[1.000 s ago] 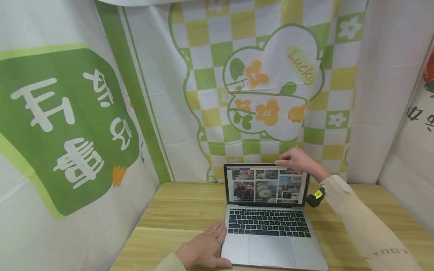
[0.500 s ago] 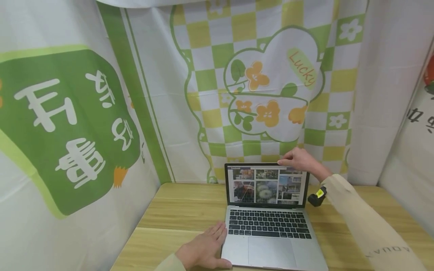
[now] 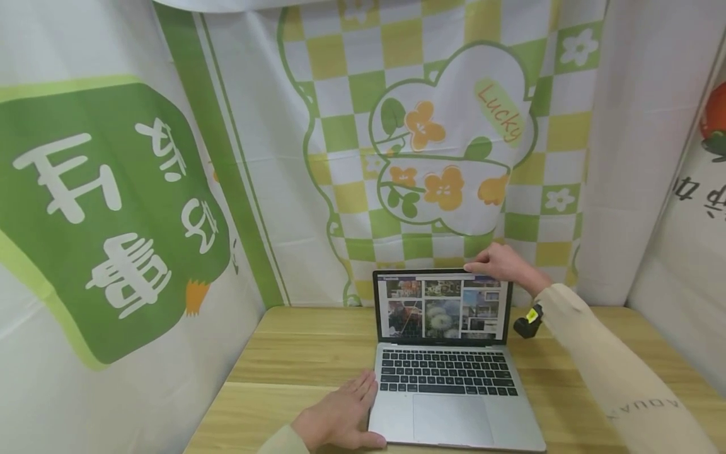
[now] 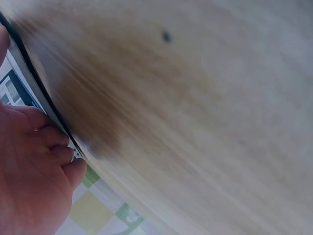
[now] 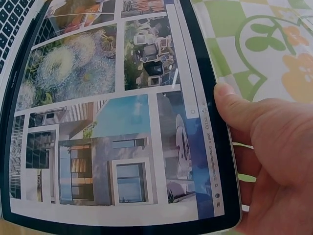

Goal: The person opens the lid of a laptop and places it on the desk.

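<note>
In the head view an opened silver laptop [image 3: 448, 416] lies on the wooden table, its lit screen [image 3: 445, 309] showing a page of photos. My right hand [image 3: 505, 261] pinches the top edge of the lid near its right corner. The right wrist view shows the right thumb [image 5: 232, 98] at the lid's edge and the other fingers behind it. My left hand [image 3: 343, 413] rests along the left side of the laptop's base, fingers straight and together, thumb near the front left corner. From below, the left wrist view shows this hand [image 4: 32, 171] against the base's thin edge.
A wooden table [image 3: 295, 353] extends on both sides of the laptop. Behind it hangs a green and yellow checkered cloth [image 3: 340, 132], with white printed fabric [image 3: 136, 302] at the left. A black wrist device [image 3: 527, 325] with a yellow label sits at the right cuff.
The head view has shifted slightly. Both hands keep their places on the laptop, and the lid looks nearly the same, its top edge only marginally higher in view.
</note>
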### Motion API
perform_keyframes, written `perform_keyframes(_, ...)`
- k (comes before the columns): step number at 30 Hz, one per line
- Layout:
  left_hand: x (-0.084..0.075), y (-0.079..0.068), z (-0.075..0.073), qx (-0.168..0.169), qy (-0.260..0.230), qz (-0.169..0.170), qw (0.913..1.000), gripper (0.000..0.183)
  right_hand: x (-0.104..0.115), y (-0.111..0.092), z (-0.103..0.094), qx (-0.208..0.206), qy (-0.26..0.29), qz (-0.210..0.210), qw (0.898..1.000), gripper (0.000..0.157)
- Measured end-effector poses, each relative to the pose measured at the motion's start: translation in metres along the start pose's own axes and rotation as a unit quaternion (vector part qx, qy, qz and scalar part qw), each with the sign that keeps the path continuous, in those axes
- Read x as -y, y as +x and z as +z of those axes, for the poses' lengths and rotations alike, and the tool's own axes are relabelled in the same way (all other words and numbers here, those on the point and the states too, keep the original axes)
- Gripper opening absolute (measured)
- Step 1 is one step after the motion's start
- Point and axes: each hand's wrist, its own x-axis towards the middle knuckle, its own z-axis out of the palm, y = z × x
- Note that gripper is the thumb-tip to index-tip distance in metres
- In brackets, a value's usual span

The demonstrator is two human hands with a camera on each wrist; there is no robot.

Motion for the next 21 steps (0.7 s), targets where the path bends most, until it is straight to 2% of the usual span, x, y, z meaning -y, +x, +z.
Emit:
perform_keyframes(9,0.0007,0.0008,-0.0013,0.009,-0.006,-0.006,0.9999,0.106,-0.0055,0.0031,-0.0026,0.004,-0.001,0.015,1.0,0.057)
perform_keyframes(21,-0.0001,0.0007,-0.0028,0.013,-0.007,-0.005,0.9999,0.106,-0.0089,0.0083,-0.0053,0.011,0.004,0.024,1.0,0.055)
